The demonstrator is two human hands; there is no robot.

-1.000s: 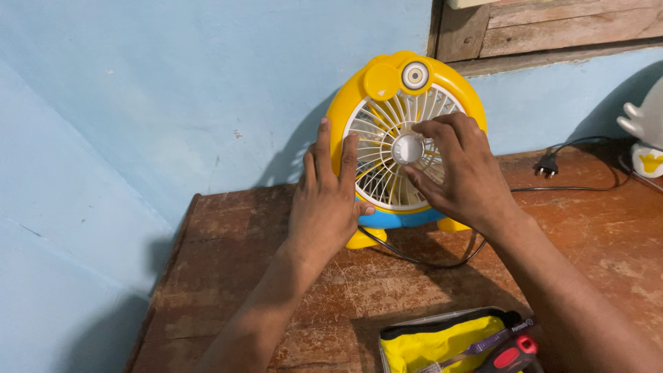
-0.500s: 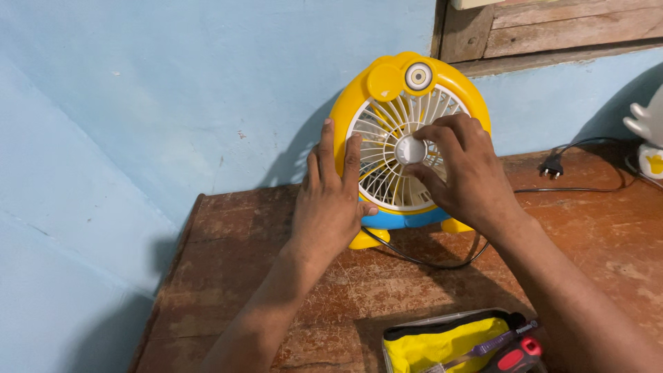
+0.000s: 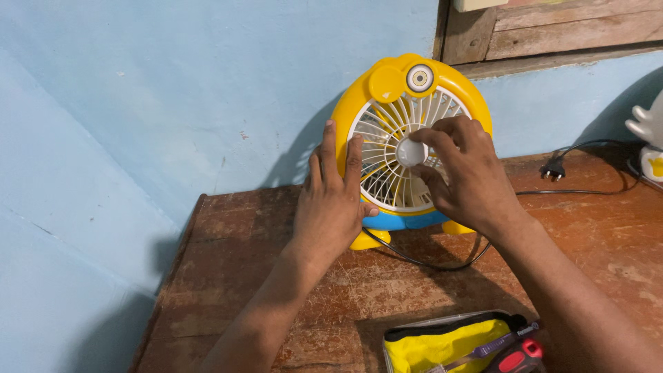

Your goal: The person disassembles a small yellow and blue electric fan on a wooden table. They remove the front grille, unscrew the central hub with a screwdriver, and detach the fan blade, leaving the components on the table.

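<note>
Fan (image 3: 387, 90), the little yellow desk kind with a blue base and stubby yellow feet, stands upright at the back of the table (image 3: 276, 276), right up against the light blue wall (image 3: 173, 90). The table is old reddish wood, pretty scratched up, and it's tucked into the corner where two blue walls meet. Above and to the right of the fan there's a rough wooden frame (image 3: 552, 27) set in the wall.

My left hand (image 3: 330, 200) lies flat and open against the fan's left side, fingers stretched up along the yellow rim and the edge of the white grille (image 3: 383, 148), so it's pressed on there rather than wrapped around anything. My right hand (image 3: 466, 176) is on the front of the grille, with thumb and fingertips pinched around the round white hub cap (image 3: 411, 152) in the middle.

The black cord (image 3: 428, 259) loops out from under the fan across the table, and its plug (image 3: 552, 168) lies loose off to the right, not plugged into anything I can see. At the near edge there's a yellow and black tool pouch (image 3: 442, 342) with a red-handled screwdriver (image 3: 518, 356) lying on it. A white figurine (image 3: 649, 138) peeks in at the far right edge, only partly in view.
</note>
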